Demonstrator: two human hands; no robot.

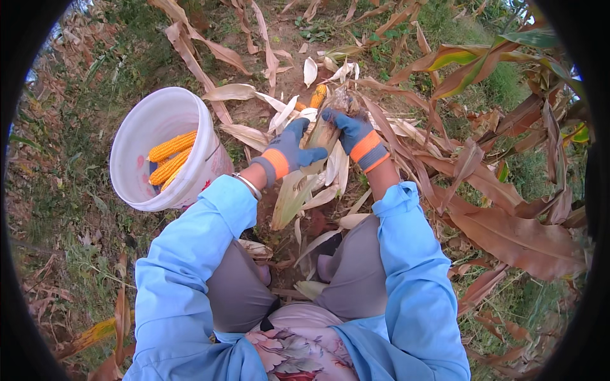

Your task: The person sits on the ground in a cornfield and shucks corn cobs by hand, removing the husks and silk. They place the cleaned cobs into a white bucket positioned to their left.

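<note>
Both hands wear blue-grey gloves with orange cuffs. Between them is an ear of corn in its husk (323,138), its dark, shaggy silk end pointing away from me. My right hand (353,135) grips the husk close to the silk, thumb on top. From the left side, my left hand (296,148) holds the ear lower down, its thumb lying across the husk. Pulled-back husk leaves (291,199) hang towards my knees. Just beyond the hands, a bare yellow corn cob (318,96) lies among pale husks, with part of another orange-yellow cob beside it.
To the left stands a tilted white plastic bucket (126,138) holding several husked yellow cobs (171,146). Dry brown corn stalks and leaves (519,233) crowd the right side. Loose husks (243,135) litter the soil ahead, and green weeds (71,190) grow at the left.
</note>
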